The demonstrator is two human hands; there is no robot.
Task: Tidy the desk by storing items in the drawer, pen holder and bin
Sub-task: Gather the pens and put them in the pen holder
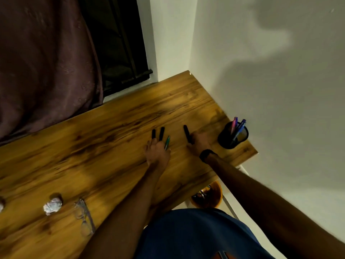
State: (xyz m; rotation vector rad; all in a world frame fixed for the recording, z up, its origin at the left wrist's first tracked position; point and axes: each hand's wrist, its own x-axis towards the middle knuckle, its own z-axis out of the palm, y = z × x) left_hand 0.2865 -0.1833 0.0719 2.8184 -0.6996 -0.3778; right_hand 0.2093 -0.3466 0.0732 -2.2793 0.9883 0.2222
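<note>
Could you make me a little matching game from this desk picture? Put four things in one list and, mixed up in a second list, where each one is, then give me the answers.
Things:
1. pen holder
2. crumpled paper
3. glasses
4. orange bin

Places:
A. on the floor, below the desk's right end
B. at the desk's near left, beside the glasses
C. on the desk's right end, by the wall
D. lying on the desk, just left of the person's left arm

Pairs: 1-C, 2-B, 3-D, 4-A
</note>
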